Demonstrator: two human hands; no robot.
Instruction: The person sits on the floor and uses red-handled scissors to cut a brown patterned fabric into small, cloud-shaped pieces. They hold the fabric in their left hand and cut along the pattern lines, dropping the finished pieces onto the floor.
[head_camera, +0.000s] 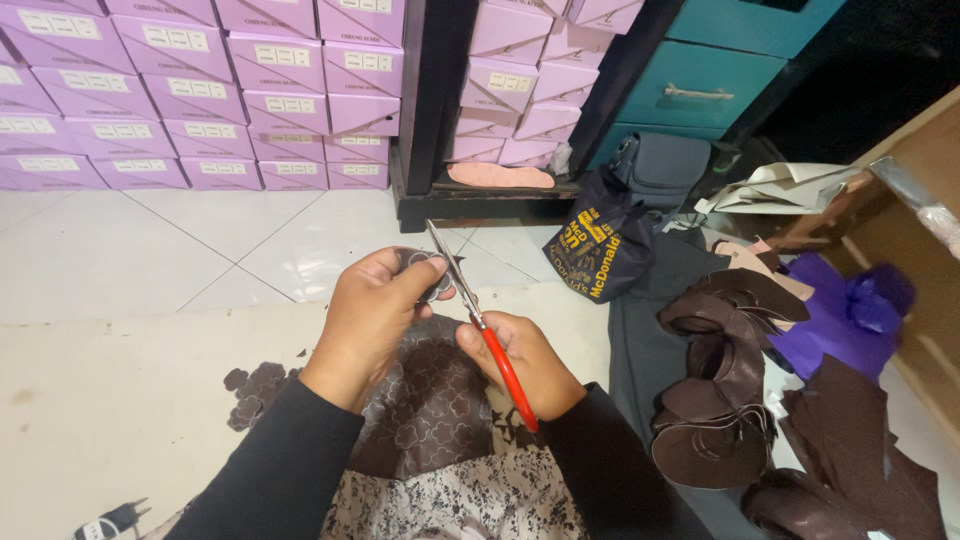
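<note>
Scissors (480, 318), red-handled: long axis slanted, blades pointing up and left, away from the person, handles low right inside the closed right hand (525, 365). Blades meet a small dark patterned fabric piece (432, 275), pinched by the closed left hand (372, 312). Both above patterned brown cloth (430, 410) in the lap. Brown cut pieces (715, 390) stacked at right.

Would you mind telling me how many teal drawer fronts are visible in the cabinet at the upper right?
3: the top drawer, cut off by the frame edge; the middle drawer with a pale handle; the bottom drawer, mostly hidden behind a grey bag. More may lie out of view.
</note>
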